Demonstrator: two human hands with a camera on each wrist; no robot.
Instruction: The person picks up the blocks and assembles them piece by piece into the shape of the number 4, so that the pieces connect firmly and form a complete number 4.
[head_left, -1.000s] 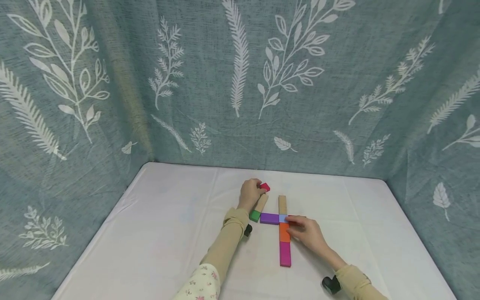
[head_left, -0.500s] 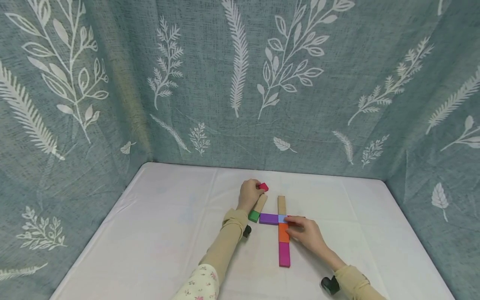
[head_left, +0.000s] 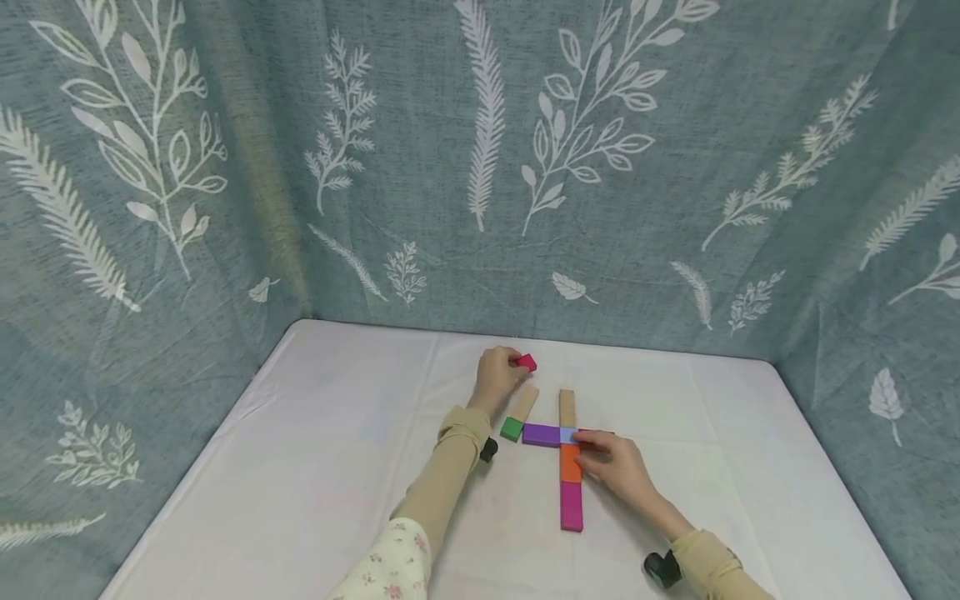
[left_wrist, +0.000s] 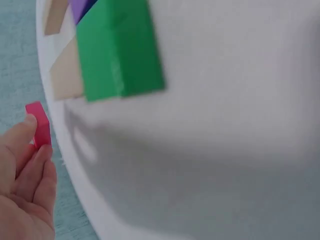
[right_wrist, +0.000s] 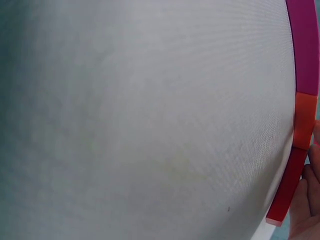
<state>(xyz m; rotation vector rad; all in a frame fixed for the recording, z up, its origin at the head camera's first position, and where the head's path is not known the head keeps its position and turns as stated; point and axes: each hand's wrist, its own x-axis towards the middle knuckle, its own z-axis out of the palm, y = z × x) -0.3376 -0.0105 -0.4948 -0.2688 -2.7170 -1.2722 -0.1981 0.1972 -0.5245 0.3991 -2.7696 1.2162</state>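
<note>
My left hand (head_left: 497, 379) pinches a small red block (head_left: 528, 362) between thumb and fingers, beyond a slanted tan block (head_left: 526, 402). That tan block meets a green block (head_left: 512, 428), whose corner is by a purple block (head_left: 542, 435). The purple block joins a light blue block (head_left: 566, 435), with another tan block (head_left: 567, 407) above it and an orange block (head_left: 570, 463) and magenta block (head_left: 572, 506) below. My right hand (head_left: 618, 471) rests with gently bent fingertips at the light blue and orange blocks, partly covering a dark red block (right_wrist: 287, 185).
The blocks lie on a white-covered table (head_left: 337, 467). A teal curtain (head_left: 420, 167) with white leaf patterns hangs behind the table and along its sides. A black wrist camera (head_left: 662, 570) sits by the right forearm, another (head_left: 488, 450) by the left.
My left hand has moved slightly away toward the back with the red block, widening the gap to the slanted tan block. The right hand stays at the same blocks; the head view shifted a little.
</note>
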